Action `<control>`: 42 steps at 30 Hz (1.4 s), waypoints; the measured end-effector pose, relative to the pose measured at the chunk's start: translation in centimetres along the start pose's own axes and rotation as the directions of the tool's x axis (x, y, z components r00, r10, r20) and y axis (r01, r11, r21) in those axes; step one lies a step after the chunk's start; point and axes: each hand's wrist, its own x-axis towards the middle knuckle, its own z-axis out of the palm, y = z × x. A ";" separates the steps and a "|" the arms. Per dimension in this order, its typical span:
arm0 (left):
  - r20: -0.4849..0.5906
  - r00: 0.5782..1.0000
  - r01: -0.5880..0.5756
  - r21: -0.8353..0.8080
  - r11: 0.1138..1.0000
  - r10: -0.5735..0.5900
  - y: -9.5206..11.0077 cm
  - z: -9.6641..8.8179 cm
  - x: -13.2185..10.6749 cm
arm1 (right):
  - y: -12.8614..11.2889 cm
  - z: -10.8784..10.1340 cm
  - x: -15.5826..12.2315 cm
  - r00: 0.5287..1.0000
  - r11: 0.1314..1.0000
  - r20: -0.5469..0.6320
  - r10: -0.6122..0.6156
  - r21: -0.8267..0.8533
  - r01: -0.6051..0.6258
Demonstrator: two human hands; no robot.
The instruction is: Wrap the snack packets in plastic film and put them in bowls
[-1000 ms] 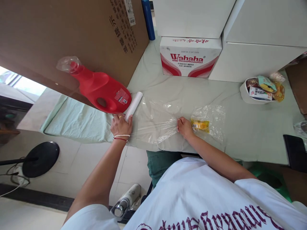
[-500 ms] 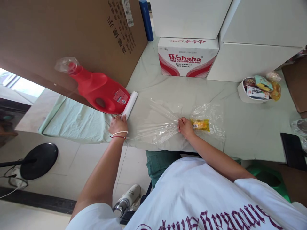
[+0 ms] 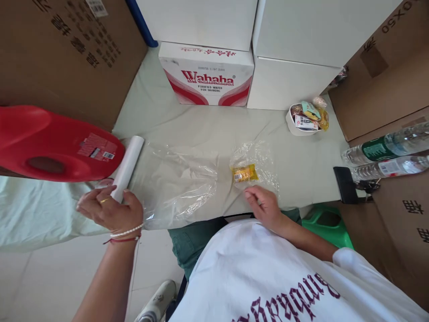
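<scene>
My left hand (image 3: 112,208) is at the near end of a white roll of clear plastic bags (image 3: 129,165), with the roll between thumb and fingers. A clear plastic sheet (image 3: 181,179) spreads from the roll across the cloth. Right of it, past a gap, lies a separate crinkled clear plastic bag (image 3: 266,165). A yellow snack packet (image 3: 244,173) rests at that bag's left part. My right hand (image 3: 263,203) is at the bag's near edge, its fingers curled and pinched there; the plastic between them is hard to see.
A red jug (image 3: 60,143) stands left beside a large cardboard box (image 3: 77,58). At the back is a Wahaha carton (image 3: 208,76). Rightward are a white snack tub (image 3: 296,129), two water bottles (image 3: 385,150) and a black phone (image 3: 345,185). A green cloth (image 3: 208,123) covers the table.
The view has shifted right and closer. The plastic, earlier gathered in my right fist, now lies in two parts with a gap between. My right hand has moved toward my body.
</scene>
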 end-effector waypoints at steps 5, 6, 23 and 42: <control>0.141 0.988 -0.002 -0.384 0.923 0.061 10.6 -1.7 -3.3 | 5.0 -3.5 0.8 0.986 0.950 -0.165 0.013 -0.307 -0.063; 0.214 0.972 0.023 -0.477 0.878 0.091 13.2 -1.6 -4.0 | 5.6 -3.3 1.0 0.998 0.941 -0.065 -0.005 -0.338 -0.017; 0.562 0.801 0.501 -0.443 0.744 -0.205 20.3 6.3 -5.5 | 7.9 -3.8 -0.9 0.741 0.947 0.638 -0.208 -0.057 0.315; 0.389 0.563 -0.431 -0.615 0.661 0.729 23.1 3.1 -4.1 | 5.7 -1.7 -0.6 0.588 0.922 0.746 -0.313 0.092 0.375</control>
